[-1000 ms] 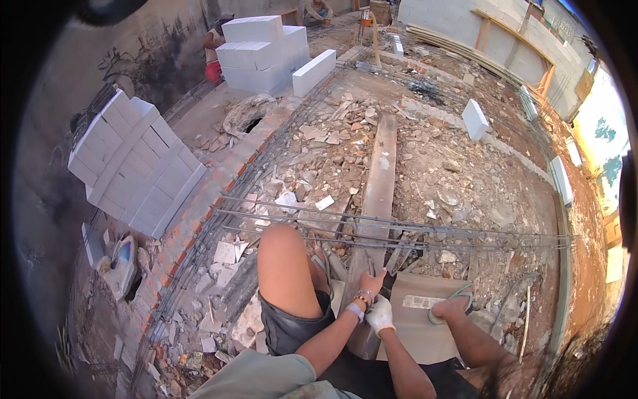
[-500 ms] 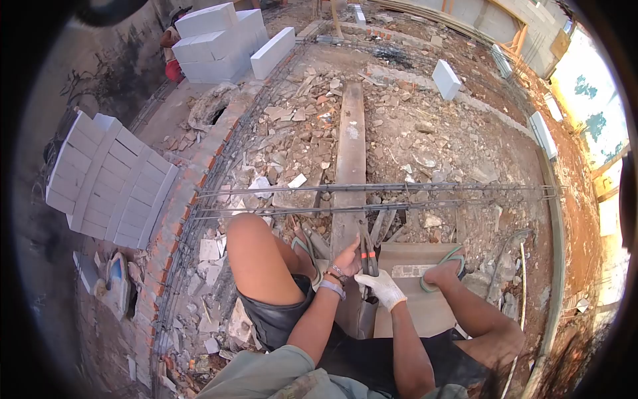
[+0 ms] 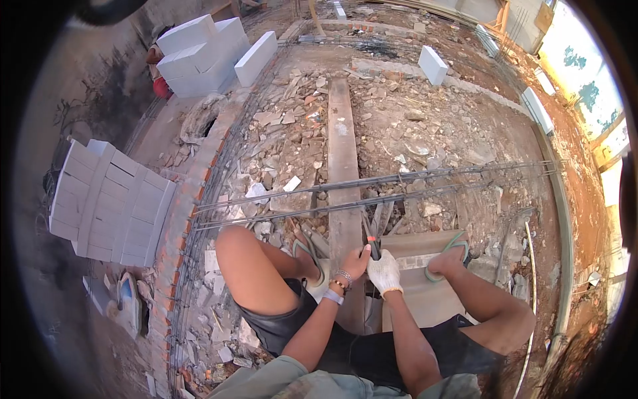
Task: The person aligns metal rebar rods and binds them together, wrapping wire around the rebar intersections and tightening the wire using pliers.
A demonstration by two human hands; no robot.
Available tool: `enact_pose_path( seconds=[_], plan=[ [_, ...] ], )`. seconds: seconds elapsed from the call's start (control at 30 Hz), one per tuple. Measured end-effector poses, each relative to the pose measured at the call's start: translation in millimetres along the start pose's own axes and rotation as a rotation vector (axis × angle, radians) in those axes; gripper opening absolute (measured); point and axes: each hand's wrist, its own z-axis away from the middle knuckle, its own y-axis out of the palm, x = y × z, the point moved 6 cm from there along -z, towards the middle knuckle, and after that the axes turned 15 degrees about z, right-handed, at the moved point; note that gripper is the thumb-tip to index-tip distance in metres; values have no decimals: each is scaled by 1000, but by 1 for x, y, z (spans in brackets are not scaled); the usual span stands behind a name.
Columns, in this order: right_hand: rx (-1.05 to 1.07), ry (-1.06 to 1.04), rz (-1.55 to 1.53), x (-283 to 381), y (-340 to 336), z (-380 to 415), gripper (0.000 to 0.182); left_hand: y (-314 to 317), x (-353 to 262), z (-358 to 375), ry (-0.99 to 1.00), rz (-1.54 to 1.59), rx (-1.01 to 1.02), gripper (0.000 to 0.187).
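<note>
My right hand (image 3: 385, 273), in a white knitted glove, is closed around dark pliers (image 3: 373, 245) with orange bands. The pliers point up and away from me between my knees. My bare left hand (image 3: 354, 263), with bracelets and a pale band at the wrist, is right beside them. Its fingers are curled and the thumb is up against the tool; what lies inside them is hidden. Just beyond my hands, two bundles of steel rebar (image 3: 312, 189) cross over a long wooden plank (image 3: 341, 143).
Broken rubble (image 3: 412, 133) covers the ground. White blocks are in a stack (image 3: 116, 206) on the left and another stack (image 3: 196, 63) at the back left, where a person crouches behind. A low brick edge (image 3: 193, 219) with rebar runs along the left. A brown board (image 3: 419, 299) lies under my right foot.
Both hands and the pliers have shifted slightly; the left hand's fingers, stretched up beside the tool before, are now curled. The camera view has turned a little, so the rebar appears more slanted.
</note>
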Motion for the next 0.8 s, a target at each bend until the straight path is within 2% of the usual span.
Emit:
enact_pose_path(
  seconds=[0.13, 0.23, 0.33, 0.4, 0.43, 0.47, 0.5, 0.53, 0.57, 0.6, 0.63, 0.7, 0.8],
  plan=[
    [21, 1, -34, -2, 16, -7, 51, 3, 42, -28, 59, 215, 40, 63],
    [32, -64, -85, 8, 11, 2, 50, -15, 25, -15, 87, 176, -228, 62],
    [45, -242, -157, 15, 13, 8, 45, -27, 12, -4, -119, 300, -369, 56],
    [36, -432, -190, 17, 22, 7, 41, -23, 56, -40, -242, 867, -173, 47],
    [201, -442, -237, 22, 24, 10, 39, -21, 51, -45, -300, 1148, -65, 43],
    [367, -448, -284, 27, 24, 14, 37, -26, 46, -44, -216, 1207, -70, 40],
    [534, -451, -330, 31, 26, 20, 35, -30, 8, -26, -131, 1265, -74, 37],
    [597, -434, -453, 31, 25, 23, 31, -35, -15, -15, -46, 1322, -78, 34],
    [660, -414, -578, 32, 24, 27, 28, -40, -8, -21, 23, 1416, -4, 32],
    [722, -392, -704, 33, 25, 30, 24, -47, -3, -26, 48, 1390, -1, 30],
    [789, -366, -806, 35, 26, 33, 28, -53, -2, -31, 74, 1363, 0, 28],
    [781, -354, -679, 39, 16, 38, 34, -61, 0, -40, 156, 1283, 42, 28],
    [664, -441, -482, 34, 22, 31, 44, -67, -40, -22, 63, 1210, -274, 32]
  ],
)
